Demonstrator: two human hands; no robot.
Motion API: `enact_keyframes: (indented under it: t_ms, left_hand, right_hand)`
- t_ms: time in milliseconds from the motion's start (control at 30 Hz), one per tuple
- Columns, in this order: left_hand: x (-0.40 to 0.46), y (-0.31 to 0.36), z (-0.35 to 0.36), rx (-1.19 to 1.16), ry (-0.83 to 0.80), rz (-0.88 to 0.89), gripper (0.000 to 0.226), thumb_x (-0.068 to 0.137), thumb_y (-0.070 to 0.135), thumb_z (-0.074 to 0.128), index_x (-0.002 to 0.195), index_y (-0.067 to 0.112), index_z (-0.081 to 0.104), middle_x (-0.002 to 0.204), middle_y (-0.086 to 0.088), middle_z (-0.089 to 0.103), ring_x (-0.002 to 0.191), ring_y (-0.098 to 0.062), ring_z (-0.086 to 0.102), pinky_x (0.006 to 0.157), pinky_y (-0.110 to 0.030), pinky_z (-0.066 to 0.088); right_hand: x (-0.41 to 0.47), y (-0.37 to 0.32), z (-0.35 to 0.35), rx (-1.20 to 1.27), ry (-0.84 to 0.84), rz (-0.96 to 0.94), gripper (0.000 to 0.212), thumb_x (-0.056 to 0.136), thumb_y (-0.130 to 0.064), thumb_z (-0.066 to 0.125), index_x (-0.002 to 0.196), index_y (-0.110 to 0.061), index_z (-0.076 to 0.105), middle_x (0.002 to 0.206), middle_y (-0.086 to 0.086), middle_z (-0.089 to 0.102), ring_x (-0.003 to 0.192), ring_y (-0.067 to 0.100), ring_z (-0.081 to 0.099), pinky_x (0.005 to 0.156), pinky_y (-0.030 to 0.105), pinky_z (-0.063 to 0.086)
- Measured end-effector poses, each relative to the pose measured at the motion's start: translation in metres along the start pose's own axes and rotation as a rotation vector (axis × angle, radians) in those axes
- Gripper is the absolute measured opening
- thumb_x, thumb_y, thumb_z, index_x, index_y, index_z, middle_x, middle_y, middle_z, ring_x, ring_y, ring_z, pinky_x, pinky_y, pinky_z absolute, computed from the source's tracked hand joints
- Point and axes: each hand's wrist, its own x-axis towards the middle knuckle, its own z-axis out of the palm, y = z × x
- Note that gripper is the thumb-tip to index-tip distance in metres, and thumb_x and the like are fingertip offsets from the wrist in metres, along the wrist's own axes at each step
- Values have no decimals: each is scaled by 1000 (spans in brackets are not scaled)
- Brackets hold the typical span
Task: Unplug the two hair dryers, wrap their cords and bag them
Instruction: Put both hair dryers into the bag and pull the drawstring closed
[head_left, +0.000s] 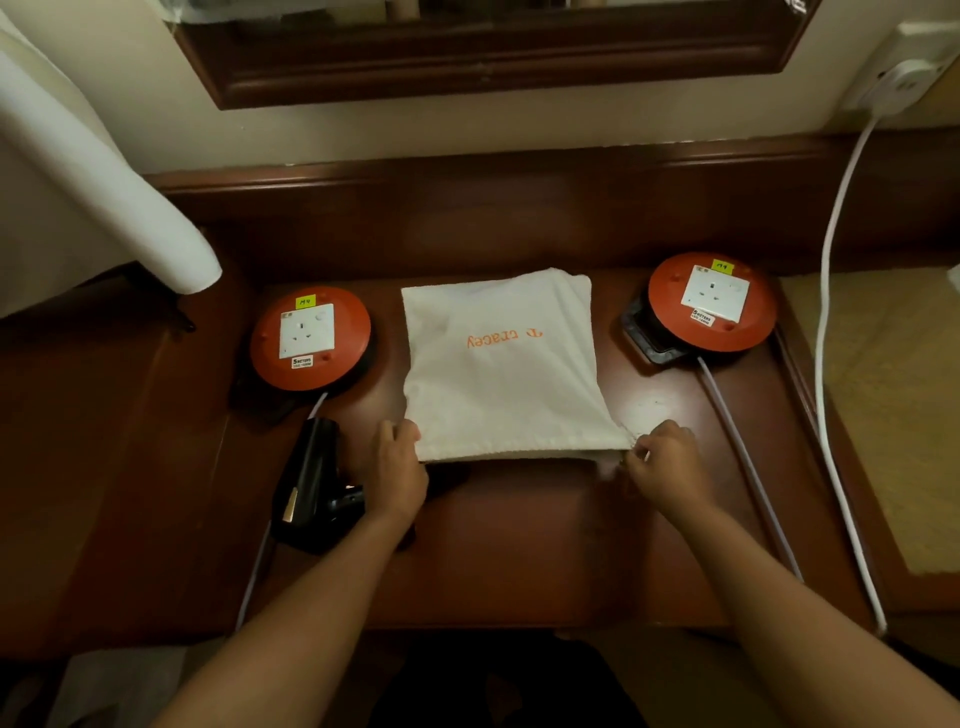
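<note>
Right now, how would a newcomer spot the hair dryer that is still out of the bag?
On the dark wooden desk, look left of the white cloth bag. The black hair dryer lies below the left orange socket reel, beside the left hand: the only black appliance there.

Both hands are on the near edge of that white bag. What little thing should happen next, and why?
Probably pull the edge apart to open the mouth. The left hand and right hand each pinch a near corner of the white bag, while a black hair dryer lies unbagged beside it.
</note>
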Motion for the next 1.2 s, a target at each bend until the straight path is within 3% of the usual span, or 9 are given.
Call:
enact_keyframes:
  t_ms: [200, 300, 400, 500, 600, 667, 767, 967, 1200]
  left_hand:
    - [-14, -28, -21, 46, -42, -62, 40, 87, 2, 57, 126, 12, 53, 125, -12, 46, 107, -31, 52, 82, -36, 48]
    - [-20, -44, -31, 37, -82, 21, 40, 87, 26, 64, 124, 14, 53, 120, -10, 50, 108, -29, 51, 85, -39, 47]
    - [-30, -66, -44, -30, 19, 28, 48, 81, 30, 70, 124, 15, 57, 119, -11, 54, 113, -32, 48, 94, -41, 42]
    - [-35, -91, -57, -123, 181, -210, 47, 81, 26, 71, 123, 11, 58, 122, -17, 54, 119, -37, 42, 101, -45, 35]
    - [-33, -110, -65, -398, 132, -520, 57, 85, 31, 67, 133, 11, 45, 135, -19, 47, 127, -37, 39, 108, -45, 31]
    - [-31, -114, -68, -615, 43, -656, 69, 88, 36, 65, 142, 10, 32, 144, -18, 40, 130, -35, 41, 105, -41, 35]
    - [-31, -121, -64, -746, -43, -693, 76, 87, 37, 65, 146, 8, 26, 143, -15, 42, 128, -33, 45, 97, -33, 38]
    - [-30, -149, -49, -749, -189, -702, 96, 69, 56, 74, 144, 17, 29, 138, -8, 49, 121, -31, 51, 100, -48, 45]
    - [-45, -160, -57, -865, -101, -697, 55, 74, 40, 78, 118, 15, 56, 111, -4, 64, 99, -21, 60, 87, -35, 49]
  right_hand:
    - [-33, -29, 2, -103, -144, 6, 20, 86, -23, 54, 82, -11, 68, 102, 9, 55, 99, 26, 46, 79, 35, 45]
    - [-54, -45, 4, -61, -94, 14, 24, 88, -23, 55, 106, -11, 65, 114, 11, 55, 108, 28, 45, 85, 38, 43]
    - [-74, -81, 8, 76, -42, -105, 25, 85, -14, 56, 108, -8, 64, 111, 12, 56, 107, 32, 47, 86, 38, 43]
    - [-92, -135, 19, 166, -139, -271, 29, 85, -15, 57, 113, -8, 62, 111, 11, 55, 106, 28, 49, 85, 34, 42]
    - [-101, -187, 42, 208, -270, -418, 30, 86, -21, 55, 113, -10, 60, 112, 11, 55, 107, 29, 52, 85, 35, 44]
    - [-102, -213, 60, 149, -331, -470, 35, 89, -31, 54, 118, -11, 56, 115, 11, 53, 110, 30, 51, 87, 37, 45]
    - [-94, -233, 80, 31, -309, -530, 54, 88, -41, 55, 132, -13, 46, 126, 12, 47, 117, 31, 44, 94, 39, 42]
    - [-80, -238, 103, -121, -325, -528, 59, 88, -33, 57, 139, -12, 36, 135, 12, 42, 125, 31, 39, 101, 41, 37]
    - [-87, -244, 110, -170, -342, -544, 71, 87, -44, 56, 146, -20, 25, 136, 7, 38, 125, 29, 37, 101, 41, 33]
